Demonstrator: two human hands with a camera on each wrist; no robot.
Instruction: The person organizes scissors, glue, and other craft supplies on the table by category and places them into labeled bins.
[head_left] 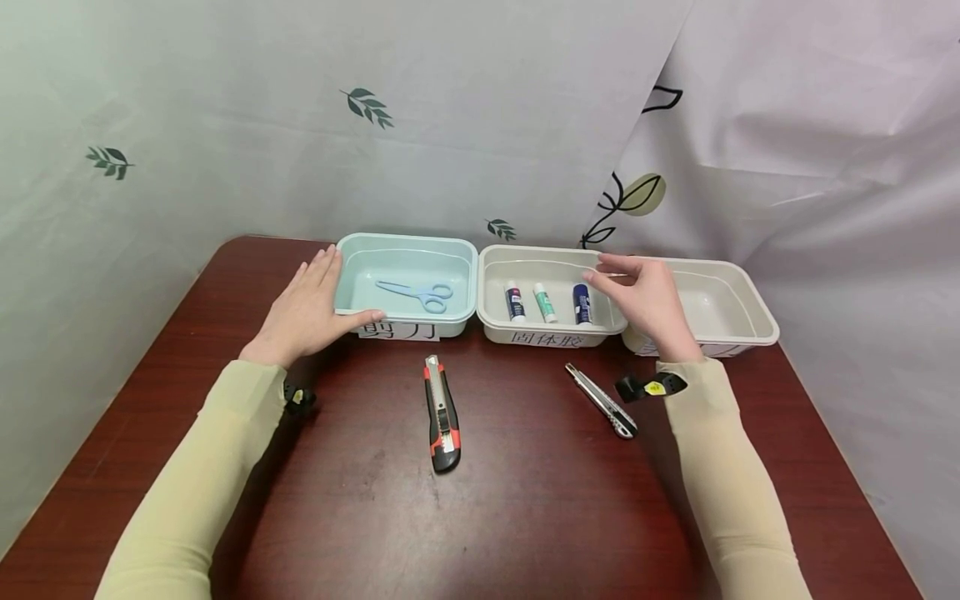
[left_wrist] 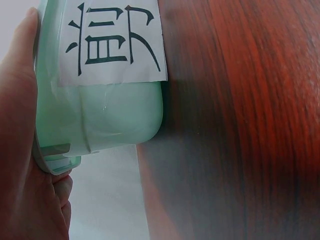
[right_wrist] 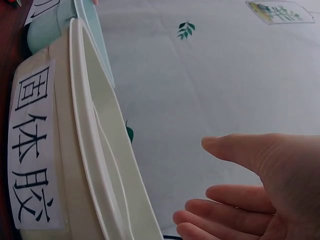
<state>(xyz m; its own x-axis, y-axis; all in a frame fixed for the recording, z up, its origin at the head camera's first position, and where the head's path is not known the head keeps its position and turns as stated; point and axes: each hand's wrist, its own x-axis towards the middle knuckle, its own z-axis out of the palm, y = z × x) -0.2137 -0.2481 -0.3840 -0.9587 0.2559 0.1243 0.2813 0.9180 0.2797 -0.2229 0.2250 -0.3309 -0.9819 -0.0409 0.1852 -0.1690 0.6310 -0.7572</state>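
My left hand (head_left: pixel 303 310) rests with straight fingers along the left rim of a light blue bin (head_left: pixel 347 310), its thumb on the front edge. Inside that bin lies a pair of blue scissors (head_left: pixel 417 292). Over the right end of the beige middle bin (head_left: pixel 487 321) hovers my right hand (head_left: pixel 647 298), thumb and fingers parted with nothing between them. Three glue sticks lie in the middle bin: a dark blue and white one (head_left: pixel 515 303), a green and white one (head_left: pixel 545 303) and a dark blue one (head_left: pixel 582 304), the closest to my right hand.
A third bin (head_left: pixel 757 310), beige, stands at the right, partly behind my right hand. On the dark red table (head_left: pixel 360 517) lie a black and red utility knife (head_left: pixel 442 417) and a silver utility knife (head_left: pixel 602 402). A patterned cloth (head_left: pixel 465 117) hangs behind the bins.
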